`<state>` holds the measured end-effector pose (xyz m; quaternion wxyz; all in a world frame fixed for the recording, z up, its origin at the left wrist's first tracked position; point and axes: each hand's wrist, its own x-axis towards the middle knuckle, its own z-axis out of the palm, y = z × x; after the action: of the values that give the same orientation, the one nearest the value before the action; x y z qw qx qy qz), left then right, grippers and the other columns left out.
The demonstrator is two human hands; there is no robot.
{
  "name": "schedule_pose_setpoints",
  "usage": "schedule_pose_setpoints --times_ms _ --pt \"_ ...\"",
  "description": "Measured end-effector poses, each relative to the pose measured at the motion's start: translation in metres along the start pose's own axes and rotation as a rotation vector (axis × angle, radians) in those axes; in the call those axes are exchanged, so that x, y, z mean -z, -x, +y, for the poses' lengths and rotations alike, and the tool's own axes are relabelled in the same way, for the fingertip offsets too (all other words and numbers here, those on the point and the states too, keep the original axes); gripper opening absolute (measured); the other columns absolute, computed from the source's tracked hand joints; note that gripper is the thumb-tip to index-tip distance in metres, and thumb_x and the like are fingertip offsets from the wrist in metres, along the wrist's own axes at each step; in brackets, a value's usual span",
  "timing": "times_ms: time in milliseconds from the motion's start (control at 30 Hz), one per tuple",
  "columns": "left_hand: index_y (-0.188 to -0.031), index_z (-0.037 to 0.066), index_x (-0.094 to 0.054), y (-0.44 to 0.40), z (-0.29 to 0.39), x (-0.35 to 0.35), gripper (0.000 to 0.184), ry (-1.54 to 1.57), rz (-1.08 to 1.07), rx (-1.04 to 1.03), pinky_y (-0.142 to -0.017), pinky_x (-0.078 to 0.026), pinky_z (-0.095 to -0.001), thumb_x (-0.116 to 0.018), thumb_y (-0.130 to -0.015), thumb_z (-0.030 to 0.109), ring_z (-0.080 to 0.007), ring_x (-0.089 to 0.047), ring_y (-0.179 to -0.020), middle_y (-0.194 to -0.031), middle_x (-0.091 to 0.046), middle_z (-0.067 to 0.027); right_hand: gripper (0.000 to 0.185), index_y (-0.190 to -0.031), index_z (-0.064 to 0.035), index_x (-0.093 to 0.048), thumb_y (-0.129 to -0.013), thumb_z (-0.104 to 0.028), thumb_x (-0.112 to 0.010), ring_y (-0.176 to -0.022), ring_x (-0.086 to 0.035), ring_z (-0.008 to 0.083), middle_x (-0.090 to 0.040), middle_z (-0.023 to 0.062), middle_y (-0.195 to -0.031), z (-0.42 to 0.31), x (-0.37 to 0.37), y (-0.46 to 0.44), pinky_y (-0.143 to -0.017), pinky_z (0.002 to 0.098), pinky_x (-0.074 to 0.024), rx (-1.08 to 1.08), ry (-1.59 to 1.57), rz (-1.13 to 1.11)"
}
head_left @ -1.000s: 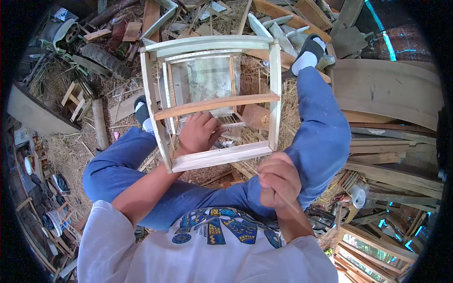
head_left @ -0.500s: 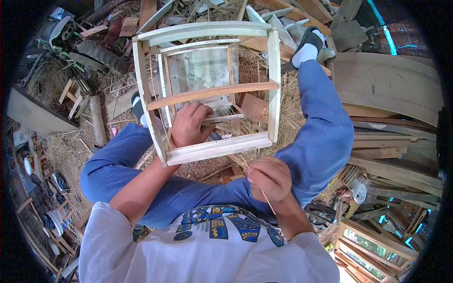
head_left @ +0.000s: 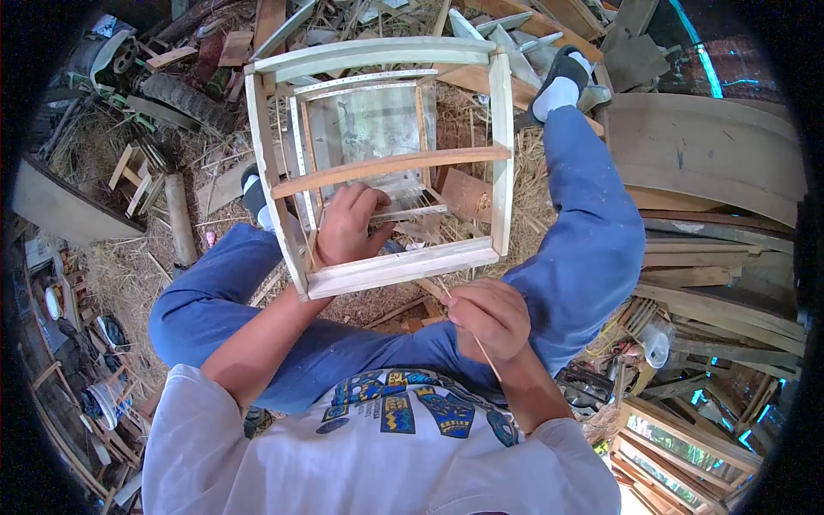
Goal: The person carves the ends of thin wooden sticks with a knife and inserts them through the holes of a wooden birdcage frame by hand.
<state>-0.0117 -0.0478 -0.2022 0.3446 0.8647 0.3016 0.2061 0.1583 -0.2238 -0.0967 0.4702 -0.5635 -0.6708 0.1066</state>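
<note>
A pale wooden frame (head_left: pixel 403 267) with a reddish-brown crossbar (head_left: pixel 395 172) stands between my legs. My left hand (head_left: pixel 348 230) reaches inside it, just below the crossbar. Its fingers are curled, and I cannot make out what they hold, if anything. Close by lies a short pale slat (head_left: pixel 418 211) on the inner framework. Outside the near rail, my right hand (head_left: pixel 491 318) pinches a thin wooden stick (head_left: pixel 487 360). The stick slants past the hand, its upper tip just under the rail. A smaller inner frame with a grey panel (head_left: pixel 360 124) shows deeper inside.
Straw and scrap wood cover the ground. An old tyre (head_left: pixel 187 103) lies at the upper left. Stacked planks (head_left: pixel 712 257) and a large curved board (head_left: pixel 699 150) are on the right. A glazed wooden frame (head_left: pixel 682 446) leans at the lower right.
The wooden frame appears shifted very slightly to the right in view. Both hands keep nearly the same pose, and the right still pinches the stick.
</note>
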Motion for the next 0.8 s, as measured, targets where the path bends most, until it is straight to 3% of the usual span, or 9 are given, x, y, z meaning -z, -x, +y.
schedule_pose_setpoints --times_ms 800 --pt "-0.099 0.009 -0.066 -0.0025 0.0047 -0.0048 0.033 -0.076 -0.004 -0.017 -0.079 -0.051 -0.0454 -0.086 -0.074 0.018 -0.0341 -0.062 -0.090 -0.094 -0.064 -0.0099 0.034 -0.106 -0.0060 -0.065 -0.075 0.001 -0.077 -0.072 -0.070 0.0287 -0.071 0.0119 -0.092 -0.0005 0.0006 0.0038 -0.062 0.0387 -0.0584 -0.013 0.016 -0.009"
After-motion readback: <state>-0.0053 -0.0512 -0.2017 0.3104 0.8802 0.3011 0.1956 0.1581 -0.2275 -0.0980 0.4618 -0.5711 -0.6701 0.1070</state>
